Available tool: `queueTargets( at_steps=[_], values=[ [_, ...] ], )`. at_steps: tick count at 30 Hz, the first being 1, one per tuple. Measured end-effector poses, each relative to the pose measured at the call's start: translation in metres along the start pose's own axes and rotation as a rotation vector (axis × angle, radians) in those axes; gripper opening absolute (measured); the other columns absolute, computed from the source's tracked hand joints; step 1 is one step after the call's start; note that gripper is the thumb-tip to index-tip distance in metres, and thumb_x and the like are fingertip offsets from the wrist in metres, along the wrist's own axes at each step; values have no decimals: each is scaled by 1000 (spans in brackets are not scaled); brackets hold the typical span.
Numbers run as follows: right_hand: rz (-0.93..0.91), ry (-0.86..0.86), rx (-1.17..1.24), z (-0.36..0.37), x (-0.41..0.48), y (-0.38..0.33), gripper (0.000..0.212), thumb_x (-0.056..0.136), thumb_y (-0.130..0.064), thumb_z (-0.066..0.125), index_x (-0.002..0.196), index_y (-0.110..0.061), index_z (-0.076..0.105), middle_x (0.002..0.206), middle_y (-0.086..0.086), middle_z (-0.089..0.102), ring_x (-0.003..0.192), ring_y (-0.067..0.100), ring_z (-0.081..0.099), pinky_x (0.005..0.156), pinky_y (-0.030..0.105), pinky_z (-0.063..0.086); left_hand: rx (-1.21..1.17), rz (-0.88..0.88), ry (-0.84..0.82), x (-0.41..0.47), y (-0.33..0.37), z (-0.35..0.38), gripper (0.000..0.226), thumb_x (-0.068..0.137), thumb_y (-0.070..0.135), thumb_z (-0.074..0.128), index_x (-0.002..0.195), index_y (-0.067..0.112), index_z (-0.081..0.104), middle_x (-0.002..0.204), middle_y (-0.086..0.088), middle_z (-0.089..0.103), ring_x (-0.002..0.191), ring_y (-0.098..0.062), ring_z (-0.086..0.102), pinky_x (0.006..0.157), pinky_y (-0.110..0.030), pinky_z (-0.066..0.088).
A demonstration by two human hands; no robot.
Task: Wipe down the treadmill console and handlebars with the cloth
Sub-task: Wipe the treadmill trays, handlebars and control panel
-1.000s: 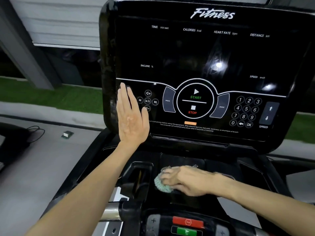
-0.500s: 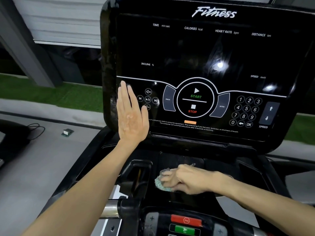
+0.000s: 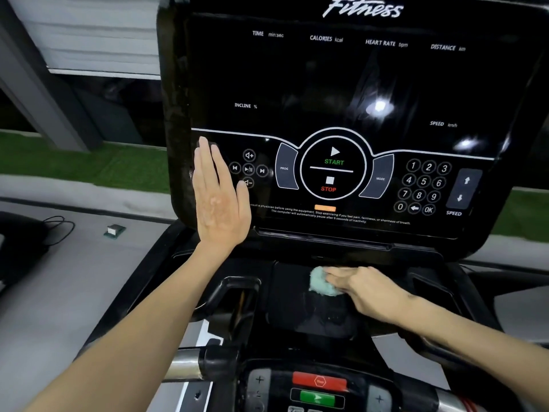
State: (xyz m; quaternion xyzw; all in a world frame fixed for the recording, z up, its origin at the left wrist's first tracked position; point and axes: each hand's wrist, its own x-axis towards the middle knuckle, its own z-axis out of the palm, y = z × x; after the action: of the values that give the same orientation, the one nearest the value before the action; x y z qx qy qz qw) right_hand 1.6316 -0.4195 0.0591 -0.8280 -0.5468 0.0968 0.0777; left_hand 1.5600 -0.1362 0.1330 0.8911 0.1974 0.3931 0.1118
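The treadmill console [image 3: 341, 84] is a large, stiff, glossy black panel, likely slick and quick to show smears. The left hand [image 3: 218, 200] lies flat on its lower left corner, fingers straight and together, gripping nothing, apparently bracing it. Below it, the dark tray [image 3: 297, 307] looks hard and smooth. The handlebar [image 3: 181, 365] crosses the bottom, partly metal. The right hand [image 3: 365, 288] presses the cloth [image 3: 322, 282] onto the tray, fingers curled over it. The cloth is small, pale green, soft and light, best held bunched under the fingertips. Readable writing: "Fitness", TIME, CALORIES, HEART RATE, DISTANCE, INCLINE, SPEED, START, STOP, PROG, MODE, keys 0 to 9, OK.
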Motion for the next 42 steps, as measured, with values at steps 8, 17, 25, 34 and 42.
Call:
queueTargets(
  at_steps=[8,17,25,34,42],
  values=[
    [-200,-236,145,-7,-32,-9,41,92,-4,49,129,-16,60,145,-10,42,140,7,30,115,32,30,6,-12,3,1,-1,1,66,99,20,38,152,-8,12,162,-24,5,150,-36,7,123,-43,14],
    [-361,-277,197,-8,8,-41,47,86,11,48,128,-8,59,142,1,48,138,10,34,115,32,30,9,-16,-15,0,2,0,67,99,23,39,152,-8,10,162,-24,3,150,-35,5,123,-45,14],
    [-393,-69,113,15,53,-42,39,79,6,47,108,-10,67,128,0,62,120,26,57,91,48,51,10,-4,-13,1,2,-1,67,99,23,38,151,-9,10,161,-25,3,150,-36,5,123,-42,12],
    [-136,90,259,9,22,-24,34,89,9,52,117,-5,66,138,3,53,136,15,34,114,21,27,-13,-2,-2,0,1,-3,66,99,20,38,151,-9,11,161,-26,5,150,-37,6,123,-42,11],
    [-148,-168,267,1,-40,-16,17,92,-1,54,96,-5,70,139,-9,46,136,-5,26,115,22,25,-21,-21,-20,0,1,-2,67,99,22,39,152,-7,10,162,-23,2,151,-35,4,123,-45,14]
  ],
)
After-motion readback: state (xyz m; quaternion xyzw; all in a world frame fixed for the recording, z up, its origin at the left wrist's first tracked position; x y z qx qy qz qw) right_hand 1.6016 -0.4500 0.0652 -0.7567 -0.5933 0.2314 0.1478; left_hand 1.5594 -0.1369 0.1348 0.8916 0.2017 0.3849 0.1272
